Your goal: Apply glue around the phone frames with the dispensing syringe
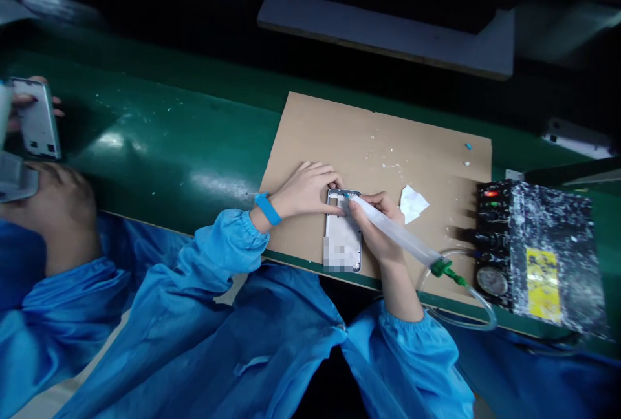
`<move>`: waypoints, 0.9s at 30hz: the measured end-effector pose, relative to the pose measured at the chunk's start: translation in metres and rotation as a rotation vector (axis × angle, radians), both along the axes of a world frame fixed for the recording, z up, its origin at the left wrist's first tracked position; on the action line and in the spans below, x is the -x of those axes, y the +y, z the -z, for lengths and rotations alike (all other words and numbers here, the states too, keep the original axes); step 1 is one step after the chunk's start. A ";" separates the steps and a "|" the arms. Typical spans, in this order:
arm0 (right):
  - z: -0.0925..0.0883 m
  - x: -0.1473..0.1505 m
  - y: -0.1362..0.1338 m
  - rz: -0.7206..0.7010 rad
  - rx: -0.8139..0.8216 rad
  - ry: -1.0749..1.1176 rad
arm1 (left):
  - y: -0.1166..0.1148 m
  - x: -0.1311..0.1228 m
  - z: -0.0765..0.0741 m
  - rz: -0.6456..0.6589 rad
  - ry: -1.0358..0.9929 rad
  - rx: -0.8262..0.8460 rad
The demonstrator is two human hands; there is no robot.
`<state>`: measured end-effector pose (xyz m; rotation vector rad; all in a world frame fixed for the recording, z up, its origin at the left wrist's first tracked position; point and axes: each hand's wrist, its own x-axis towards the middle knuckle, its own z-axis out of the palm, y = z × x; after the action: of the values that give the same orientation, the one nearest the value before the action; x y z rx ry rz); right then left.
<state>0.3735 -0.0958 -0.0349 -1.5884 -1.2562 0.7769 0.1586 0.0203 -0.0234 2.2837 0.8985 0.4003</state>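
A pale phone frame [347, 238] lies on a brown cardboard sheet [320, 131], its top edge away from me. My left hand [310, 191], with a blue wrist strap [268, 209], grips the frame's upper left corner, the thumb across its side and the fingers by the top edge. In my right hand [381, 228] is a translucent dispensing syringe [398, 231], held slanted like a pen. Its tip is at the upper part of the frame; whether it touches is too small to tell. A green cap [441, 267] joins the syringe's rear end to a clear hose [485, 309].
A worn black dispenser box [557, 257] with a gauge stands at the right. White paper [413, 204] and small white specks lie on the cardboard. At the left, a co-worker's hand [58, 193] is near another phone frame [36, 118]. A shelf board [383, 31] crosses the back.
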 end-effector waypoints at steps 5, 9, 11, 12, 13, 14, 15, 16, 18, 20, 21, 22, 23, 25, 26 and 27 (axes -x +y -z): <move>0.006 -0.002 -0.002 -0.007 0.020 0.018 | 0.000 0.001 0.002 0.007 -0.011 -0.017; 0.009 -0.002 -0.002 -0.011 0.017 0.046 | 0.000 0.001 0.003 0.005 -0.015 -0.015; 0.009 -0.002 -0.002 -0.008 0.019 0.050 | 0.000 0.001 0.003 0.002 -0.016 -0.010; 0.009 -0.002 -0.002 -0.007 0.019 0.050 | 0.000 0.001 0.003 0.002 -0.018 -0.009; 0.008 -0.002 -0.001 -0.004 0.018 0.050 | 0.000 0.001 0.003 0.003 -0.020 -0.009; 0.008 -0.002 -0.001 -0.002 0.017 0.052 | 0.000 0.001 0.003 0.004 -0.021 -0.009; 0.007 -0.001 -0.001 -0.001 0.014 0.056 | 0.000 0.002 0.003 0.005 -0.022 -0.009; 0.006 -0.001 -0.001 0.000 0.010 0.059 | 0.000 0.002 0.003 0.007 -0.024 -0.010; 0.004 0.000 -0.001 0.004 0.003 0.058 | 0.000 0.001 0.003 0.011 -0.028 -0.013; 0.003 0.000 0.000 0.009 -0.001 0.050 | 0.001 0.001 0.003 0.013 -0.029 -0.019; 0.003 0.000 0.000 0.011 -0.001 0.048 | 0.001 0.001 0.004 0.014 -0.028 -0.021; 0.004 0.000 0.000 0.013 -0.001 0.049 | 0.001 0.001 0.004 0.014 -0.027 -0.022; 0.005 -0.001 0.000 0.015 -0.003 0.052 | 0.001 0.001 0.004 0.014 -0.027 -0.023; 0.007 -0.002 0.000 0.019 -0.012 0.063 | 0.001 0.001 0.005 0.012 -0.035 -0.023; 0.009 -0.002 0.000 0.019 -0.018 0.067 | 0.001 0.001 0.005 0.012 -0.041 -0.024; 0.010 -0.002 0.000 0.017 -0.023 0.068 | 0.001 0.001 0.005 0.011 -0.044 -0.026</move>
<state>0.3760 -0.0962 -0.0447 -1.5397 -1.1974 0.7970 0.1576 0.0214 -0.0288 2.2929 0.8629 0.4582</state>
